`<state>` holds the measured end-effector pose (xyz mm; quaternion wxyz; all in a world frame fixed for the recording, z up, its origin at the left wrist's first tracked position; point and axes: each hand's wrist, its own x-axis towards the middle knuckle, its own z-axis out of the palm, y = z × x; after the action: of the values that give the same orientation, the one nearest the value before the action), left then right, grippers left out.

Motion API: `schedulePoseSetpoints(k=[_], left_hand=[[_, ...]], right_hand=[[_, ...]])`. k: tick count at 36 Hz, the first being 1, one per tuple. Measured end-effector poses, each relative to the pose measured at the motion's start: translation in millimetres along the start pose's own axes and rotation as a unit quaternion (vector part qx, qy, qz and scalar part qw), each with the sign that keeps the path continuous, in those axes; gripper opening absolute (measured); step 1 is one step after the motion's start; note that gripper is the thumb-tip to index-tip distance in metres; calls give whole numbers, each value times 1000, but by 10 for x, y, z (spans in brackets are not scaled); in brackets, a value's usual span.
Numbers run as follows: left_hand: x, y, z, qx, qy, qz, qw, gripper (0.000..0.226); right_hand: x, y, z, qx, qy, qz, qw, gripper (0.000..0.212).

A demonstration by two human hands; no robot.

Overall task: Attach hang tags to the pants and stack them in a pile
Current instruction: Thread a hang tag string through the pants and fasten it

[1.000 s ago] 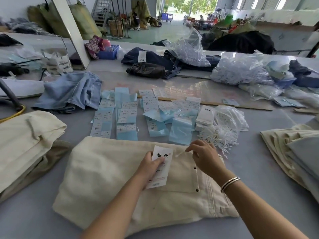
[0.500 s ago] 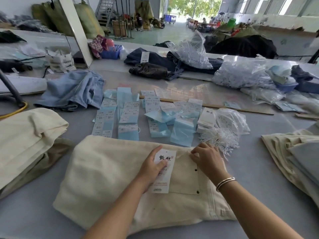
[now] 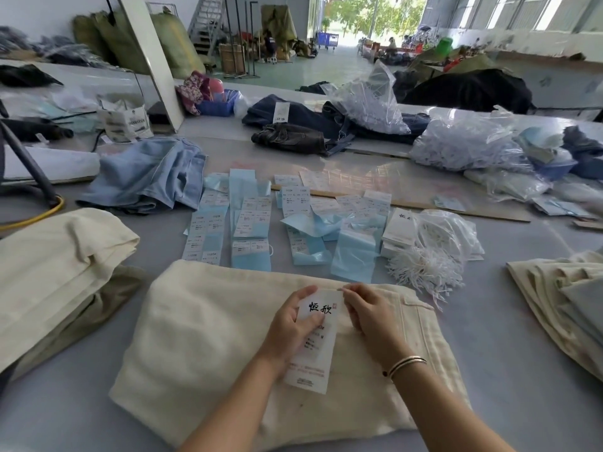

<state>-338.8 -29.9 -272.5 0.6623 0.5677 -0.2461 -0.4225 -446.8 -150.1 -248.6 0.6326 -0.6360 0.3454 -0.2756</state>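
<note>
We see a folded cream pair of pants (image 3: 208, 337) lying flat on the grey worktop (image 3: 509, 370), at the 6 o'clock side of the view. On top of it lies a white hang tag (image 3: 318, 345) with black characters. The left hand (image 3: 293, 324) holds this tag, its grip narrow, with the thumb on the printed face and the fingers at the left edge. The right hand (image 3: 372, 314) pinches at the top right corner of the tag; what is between its fingertips is too small to tell. A bracelet (image 3: 406, 365) sits on the right wrist. At 12 o'clock from the pants we see rows of blue label sheets (image 3: 249, 236), and at 1 o'clock a bundle of white strings (image 3: 424, 269). At 9 o'clock a pile of cream pants (image 3: 55, 265) rests, and at 3 o'clock another cream pile (image 3: 561, 295).
</note>
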Motion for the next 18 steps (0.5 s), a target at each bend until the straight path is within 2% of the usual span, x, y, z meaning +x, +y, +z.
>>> schedulePoseSetpoints(k=[2,6,9,18], left_hand=[[-18,12,-25,-19,-17,-3,1000,45],[-17,25,-64,-54,-35,-13,998,48],[-7,3,-71,-45,-49,-20,998,46],[-11,13,-33,-10,-62,-10,998,44]], right_hand=[[-8,0,43,-46,-26,-26,998,13],[-23,5,53,-58,-18,-50,997,15],[-63,6,82,-78,-47,-78,993,16],[-82,27,85,-82,-46,-87,992,23]])
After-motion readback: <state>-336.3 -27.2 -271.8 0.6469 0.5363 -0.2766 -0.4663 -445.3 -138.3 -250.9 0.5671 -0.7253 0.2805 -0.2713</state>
